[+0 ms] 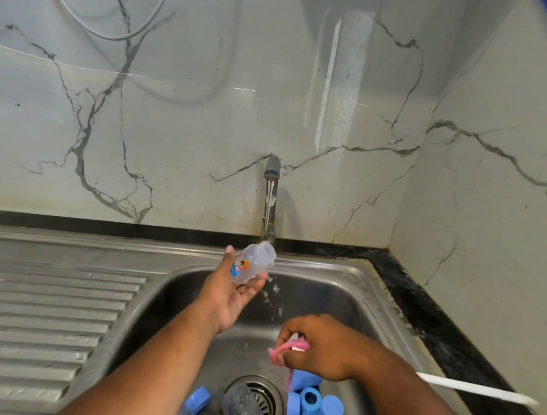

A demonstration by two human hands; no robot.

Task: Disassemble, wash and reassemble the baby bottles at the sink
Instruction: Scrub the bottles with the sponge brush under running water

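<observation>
My left hand (235,290) holds a small clear baby bottle (254,262) with a cartoon print, tilted with its open mouth up under the running tap (270,193). Water splashes off it into the steel sink (351,290). My right hand (316,343) grips a bottle brush: its pink head (281,352) pokes out on the left and its white handle (474,388) runs out to the right. On the sink floor lie several blue caps and rings (311,401) and a clear bottle body (244,410) over the drain.
A ribbed steel draining board (42,306) lies to the left of the basin. Black counter edge (437,317) runs along the right side below the marble-patterned wall. Cables hang on the wall at top left.
</observation>
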